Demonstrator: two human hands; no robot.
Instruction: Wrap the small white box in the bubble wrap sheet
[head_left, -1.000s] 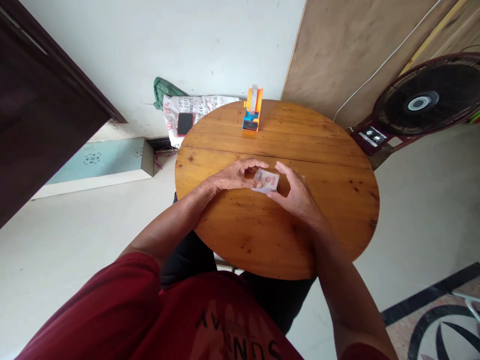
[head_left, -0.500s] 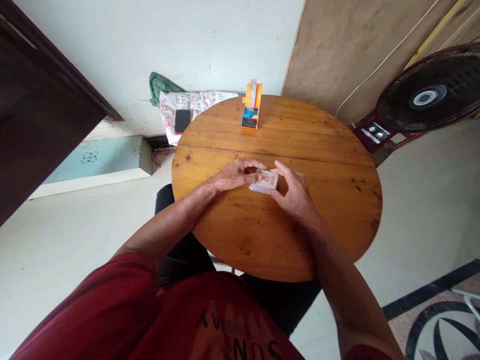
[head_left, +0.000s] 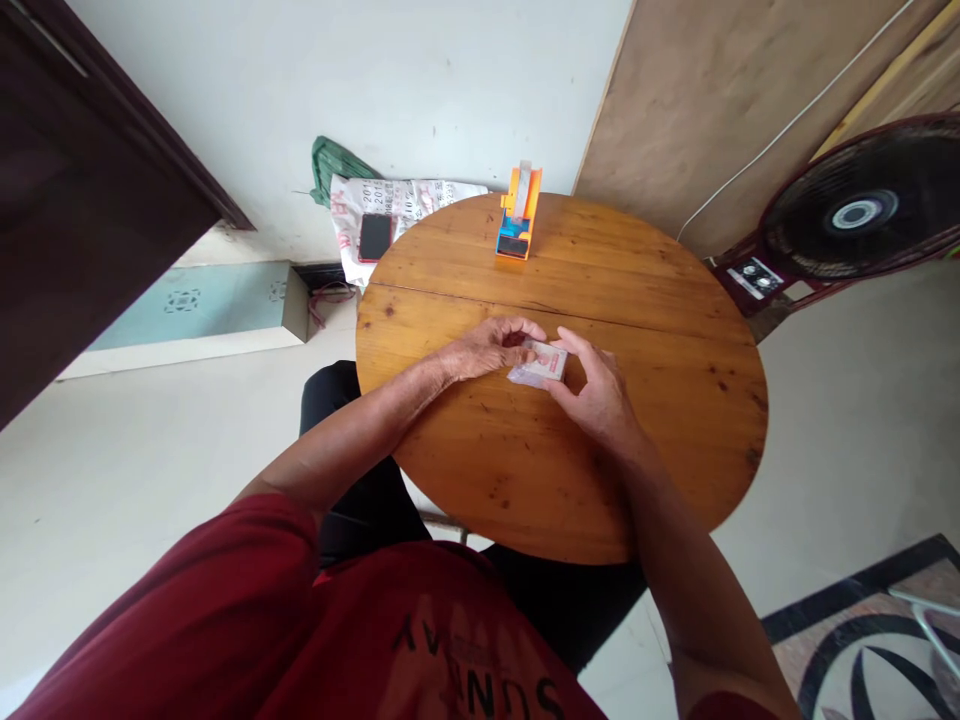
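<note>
A small white box with red print, partly in clear plastic, is between my hands over the middle of the round wooden table. The clear plastic spreads out at its lower left side. My left hand grips the box's left end, thumb on top and fingers curled behind. My right hand holds the right end, with the thumb at the near corner and the index finger at the far corner. The fingers hide parts of the box's edges.
An orange and blue tape dispenser stands at the table's far edge. Left of the table, a dark phone-like object lies on a printed white sack beside a green bag. A large fan stands at the right.
The view has shifted slightly, so the table and dispenser appear a little further right. Both hands keep their grip on the box, nearly unmoved over the table.
</note>
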